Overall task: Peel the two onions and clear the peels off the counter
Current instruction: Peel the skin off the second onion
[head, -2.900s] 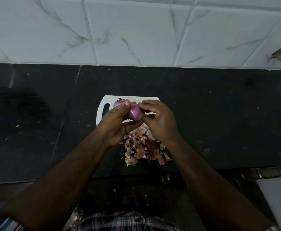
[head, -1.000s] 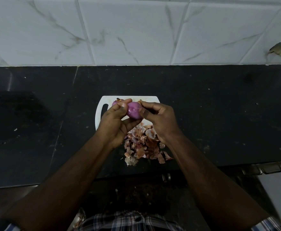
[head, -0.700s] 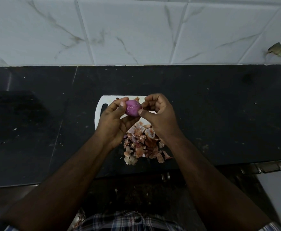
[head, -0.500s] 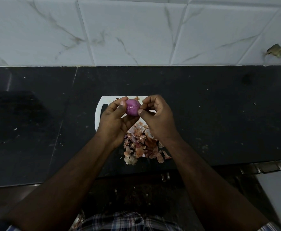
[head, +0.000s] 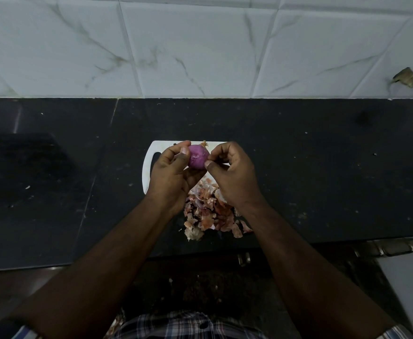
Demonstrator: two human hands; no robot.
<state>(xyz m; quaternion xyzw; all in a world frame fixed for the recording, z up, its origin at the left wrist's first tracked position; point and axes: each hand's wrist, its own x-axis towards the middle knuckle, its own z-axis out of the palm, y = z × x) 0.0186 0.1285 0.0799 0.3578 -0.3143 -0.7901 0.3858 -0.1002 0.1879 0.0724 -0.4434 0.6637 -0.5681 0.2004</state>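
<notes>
Left hand (head: 170,174): fingers curled round the onion (head: 198,159), thumb on its left side, holding it above the board (head: 147,167).
Right hand (head: 234,177): fingers curled, thumb and forefinger tips pinching at the onion's right side.
Peels (head: 210,216): heaped on the counter (head: 323,167) just beneath the hands, at the board's near edge.

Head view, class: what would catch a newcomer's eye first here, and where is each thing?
The purple onion stands out, gripped by the left hand and picked at by the right hand above the white board at mid-counter. Just nearer the person, a heap of peels lies on the dark counter.
</notes>
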